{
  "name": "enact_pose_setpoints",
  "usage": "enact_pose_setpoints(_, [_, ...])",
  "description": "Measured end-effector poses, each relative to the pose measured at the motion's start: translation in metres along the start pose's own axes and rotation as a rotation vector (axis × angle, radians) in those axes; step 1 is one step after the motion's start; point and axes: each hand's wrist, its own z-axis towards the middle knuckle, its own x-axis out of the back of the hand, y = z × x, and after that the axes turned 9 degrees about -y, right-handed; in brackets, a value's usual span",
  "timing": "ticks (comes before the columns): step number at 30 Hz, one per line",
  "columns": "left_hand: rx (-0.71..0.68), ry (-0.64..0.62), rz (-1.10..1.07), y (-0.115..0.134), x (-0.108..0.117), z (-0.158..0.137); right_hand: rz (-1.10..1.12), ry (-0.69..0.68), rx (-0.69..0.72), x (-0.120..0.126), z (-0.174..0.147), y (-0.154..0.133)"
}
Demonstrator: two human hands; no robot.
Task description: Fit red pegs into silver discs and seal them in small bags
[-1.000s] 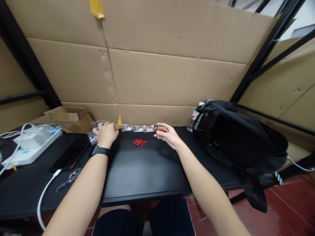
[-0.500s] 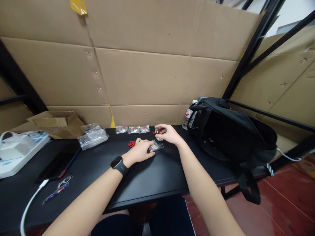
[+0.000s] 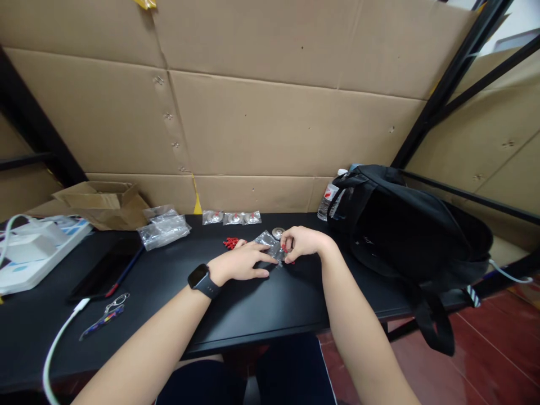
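Observation:
My left hand (image 3: 242,263), with a dark watch on its wrist, lies palm down with fingers spread. Its fingertips touch a small clear plastic bag (image 3: 265,241) on the black table. At the bag's right side, my right hand (image 3: 307,242) pinches a small red piece (image 3: 284,248), which looks like cord. Just behind the bag sits a round silvery disc (image 3: 278,232), apart from the fingers. A little heap of red pieces (image 3: 231,243) lies beyond my left hand, partly hidden by it. Several bagged silvery discs (image 3: 233,218) stand in a row farther back.
On the left are a stack of clear bags (image 3: 164,228), an open cardboard box (image 3: 105,205), a phone (image 3: 107,269), a power strip (image 3: 37,259) and a keychain (image 3: 103,320). A black backpack (image 3: 405,236) and a water bottle (image 3: 328,199) occupy the right. Cardboard walls the back.
My right hand has left the silvery disc on the table and come nearer to me, now pinching a red piece beside the bag. The left hand's fingers have spread. The view has shifted slightly.

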Motion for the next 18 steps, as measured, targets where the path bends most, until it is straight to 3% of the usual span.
enact_pose_setpoints(8, [-0.009,0.012,-0.022,-0.006,-0.005,0.001,-0.077,0.136,0.023,-0.009,0.013,-0.006])
enact_pose_setpoints(14, [-0.008,-0.001,-0.031,-0.004,-0.004,0.000,-0.036,0.091,0.049,-0.009,0.013,0.001])
enact_pose_setpoints(18, [-0.004,-0.010,-0.022,-0.003,-0.002,-0.001,-0.076,0.162,0.069,-0.008,0.017,0.002])
